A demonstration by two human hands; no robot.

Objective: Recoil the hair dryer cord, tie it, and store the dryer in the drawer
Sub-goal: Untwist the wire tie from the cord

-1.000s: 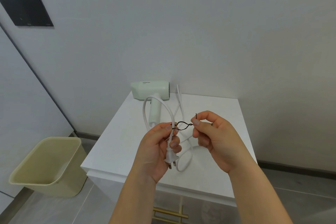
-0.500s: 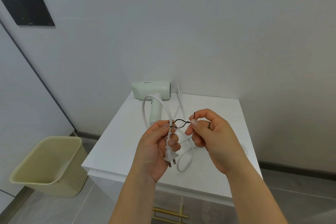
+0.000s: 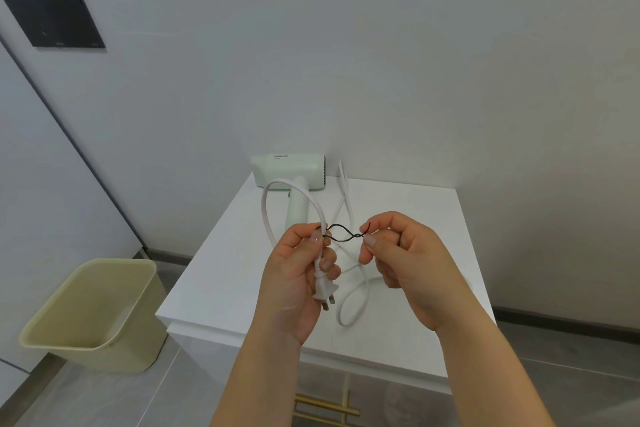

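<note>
Here the left hand [image 3: 298,274] grips the cord [image 3: 277,208] (plug end down); the right hand [image 3: 405,263] pinches the black tie [image 3: 341,234].

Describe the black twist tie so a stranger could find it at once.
Look above the white cabinet top, in front of the pale green hair dryer. Between the left hand and the right hand stretches the twist tie. It is the only black, wavy strand; the cord beside it is white and thicker.

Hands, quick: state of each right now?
Left hand: grips the white cord by its plug, thumb on one end of the black twist tie.
Right hand: pinches the tie's other end.
</note>
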